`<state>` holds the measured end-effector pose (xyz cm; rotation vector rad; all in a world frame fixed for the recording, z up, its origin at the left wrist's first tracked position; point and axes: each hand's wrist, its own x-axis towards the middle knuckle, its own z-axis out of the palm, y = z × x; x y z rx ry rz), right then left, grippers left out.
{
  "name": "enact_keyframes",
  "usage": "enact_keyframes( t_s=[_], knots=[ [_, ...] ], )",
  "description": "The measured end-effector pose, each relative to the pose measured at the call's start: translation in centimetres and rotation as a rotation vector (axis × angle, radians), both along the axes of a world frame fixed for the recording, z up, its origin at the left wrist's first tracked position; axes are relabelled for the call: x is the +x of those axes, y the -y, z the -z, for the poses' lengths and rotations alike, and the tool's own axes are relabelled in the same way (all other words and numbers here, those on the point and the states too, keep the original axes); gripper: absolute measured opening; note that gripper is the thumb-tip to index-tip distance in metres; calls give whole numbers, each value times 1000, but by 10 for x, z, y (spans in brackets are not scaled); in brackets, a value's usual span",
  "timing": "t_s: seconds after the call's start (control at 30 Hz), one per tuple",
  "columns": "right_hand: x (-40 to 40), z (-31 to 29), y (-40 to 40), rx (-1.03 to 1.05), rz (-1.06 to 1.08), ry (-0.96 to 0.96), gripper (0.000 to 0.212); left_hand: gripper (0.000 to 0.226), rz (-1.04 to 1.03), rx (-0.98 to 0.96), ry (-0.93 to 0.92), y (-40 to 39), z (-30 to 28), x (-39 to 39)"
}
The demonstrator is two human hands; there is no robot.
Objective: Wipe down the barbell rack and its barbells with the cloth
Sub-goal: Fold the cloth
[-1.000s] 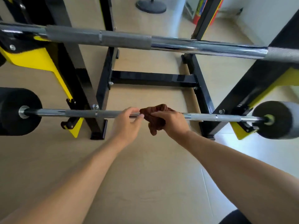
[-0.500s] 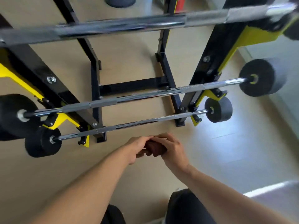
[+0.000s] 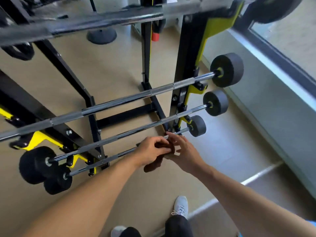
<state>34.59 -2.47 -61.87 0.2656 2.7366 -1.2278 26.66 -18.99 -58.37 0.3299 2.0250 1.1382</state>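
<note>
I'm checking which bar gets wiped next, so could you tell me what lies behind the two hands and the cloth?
Behind the left hand, right hand and brown cloth runs the lowest barbell. Its shaft shows on either side; the stretch between is covered, so contact cannot be seen.

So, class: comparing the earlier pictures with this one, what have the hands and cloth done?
Both hands came off the middle barbell and dropped to the lowest barbell. The left hand now grips the brown cloth, while the right hand has opened its fingers beside it. The rack and barbells sit unmoved.
</note>
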Motion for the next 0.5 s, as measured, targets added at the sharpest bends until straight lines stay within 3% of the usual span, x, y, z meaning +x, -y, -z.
enact_keyframes(
  t_s=[0.13,0.27,0.4,0.5],
  knots=[
    [-17,-59,-1,0,-1,36,39,15,66,10,-165,-4,-55,-16],
    [-26,-115,-9,95,62,-14,19,53,-86,113,-222,-4,-92,-31],
    [-37,-169,-21,-88,289,-63,34,97,-29,83,-259,-6,-109,-36],
    [-47,-217,-28,-119,342,-147,43,84,-6,144,-350,-18,-124,-27]
  ],
)
